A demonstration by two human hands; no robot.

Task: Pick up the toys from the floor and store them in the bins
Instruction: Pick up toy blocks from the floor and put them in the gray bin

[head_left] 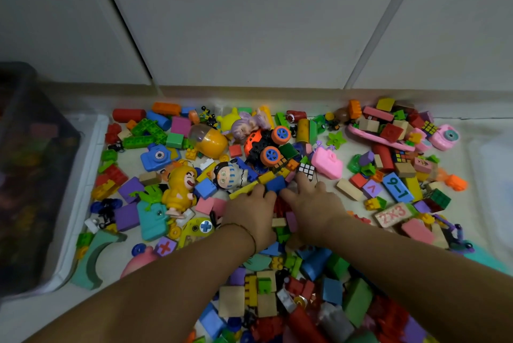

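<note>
Many toys lie on the floor [349,192]: plastic bricks, wooden blocks, figures, toy cameras. Both my hands are down in the middle of the heap. My left hand [249,212], with a thin bracelet on its wrist, has its fingers bent down beside a blue block [275,183] and a yellow bar [243,190]; its fingertips are hidden. My right hand [313,203] lies with fingers stretched over the toys, one fingertip touching a small puzzle cube [306,170]. An orange-and-black toy car [266,144] sits just beyond the hands.
A dark translucent bin [30,153] holding toys stands at the left, with a white lid or tray edge [91,173] beside it. A pale translucent container [494,173] is at the right edge. White cabinet doors [249,23] rise behind the heap.
</note>
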